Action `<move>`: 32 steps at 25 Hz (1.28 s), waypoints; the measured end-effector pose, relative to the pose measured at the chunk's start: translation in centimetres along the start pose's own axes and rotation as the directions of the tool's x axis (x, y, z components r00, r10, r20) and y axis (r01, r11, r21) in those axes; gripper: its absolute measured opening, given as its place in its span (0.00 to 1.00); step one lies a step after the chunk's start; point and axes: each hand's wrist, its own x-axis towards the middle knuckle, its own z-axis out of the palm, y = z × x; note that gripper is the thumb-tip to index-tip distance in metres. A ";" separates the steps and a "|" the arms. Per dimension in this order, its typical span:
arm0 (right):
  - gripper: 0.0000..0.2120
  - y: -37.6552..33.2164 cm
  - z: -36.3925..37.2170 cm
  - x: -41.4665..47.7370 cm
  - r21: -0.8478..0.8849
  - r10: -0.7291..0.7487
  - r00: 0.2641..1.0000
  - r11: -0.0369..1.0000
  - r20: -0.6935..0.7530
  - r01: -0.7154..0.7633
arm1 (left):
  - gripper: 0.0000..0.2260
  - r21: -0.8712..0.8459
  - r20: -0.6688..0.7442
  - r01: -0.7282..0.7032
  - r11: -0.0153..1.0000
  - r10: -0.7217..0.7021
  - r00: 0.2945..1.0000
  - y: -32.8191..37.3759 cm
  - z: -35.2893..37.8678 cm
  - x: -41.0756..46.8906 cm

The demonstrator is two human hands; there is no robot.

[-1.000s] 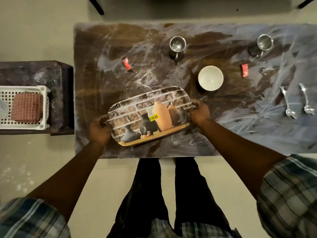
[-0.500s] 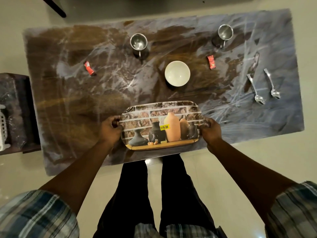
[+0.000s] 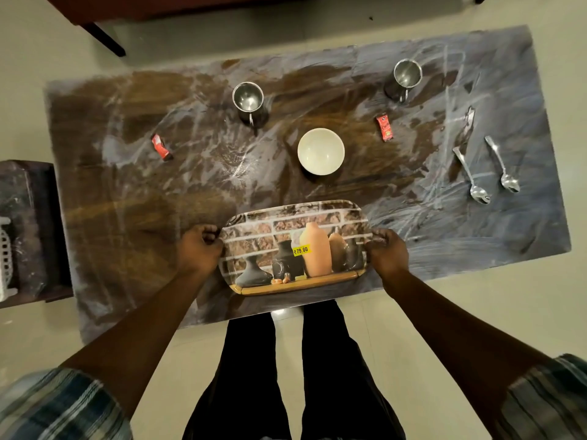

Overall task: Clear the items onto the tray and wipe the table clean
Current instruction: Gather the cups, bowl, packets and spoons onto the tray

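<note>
- The fingers [image 3: 210, 232] of the left hand [image 3: 198, 250] are curled tightly round the left short edge of the tray [image 3: 263, 231], which is gripped there.
- The fingers [image 3: 378, 239] of the right hand [image 3: 388, 255] are curled in the same way round the right short edge, so the tray is held at both ends.
- The tray is seen level, long side across, over the near edge of the table [image 3: 127, 217], in front of the person's legs. Whether it rests on the surface or is held just above it cannot be told.
- Nothing is carried on the tray. A printed picture of vases against a brick wall is shown on it, and a yellow price sticker [image 3: 301, 250] is stuck near its middle.
- A white bowl [image 3: 320, 151] is set upright just beyond the tray, apart from it.
- Further back, a steel mug [image 3: 248, 101] is placed left of the bowl and a second steel mug [image 3: 406, 76] far to the right, both upright.
- A red sachet [image 3: 160, 147] lies at the left and another red sachet [image 3: 383, 128] right of the bowl.
- Two spoons [image 3: 467, 171] [image 3: 499, 161] are laid side by side near the right end, well apart from the tray.
- The tabletop is covered with whitish smears.
- A dark side stand [image 3: 28, 223] with a white basket [image 3: 4, 258] is seen at the left.
</note>
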 end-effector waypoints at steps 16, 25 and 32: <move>0.24 -28.4 14.7 2.5 0.297 -0.576 0.801 0.803 0.161 0.517 | 0.17 -0.719 0.050 0.022 0.695 0.021 0.999 18.7 0.4 15.4; 0.16 -29.1 17.2 4.1 0.313 -0.521 0.840 0.831 0.152 0.459 | 0.13 -0.811 0.045 0.017 0.585 0.035 0.998 18.5 0.9 14.7; 0.15 -15.9 13.6 -7.3 0.452 -0.516 0.837 0.801 0.184 0.394 | 0.10 -0.815 0.094 0.067 0.576 0.017 0.995 9.3 1.0 0.6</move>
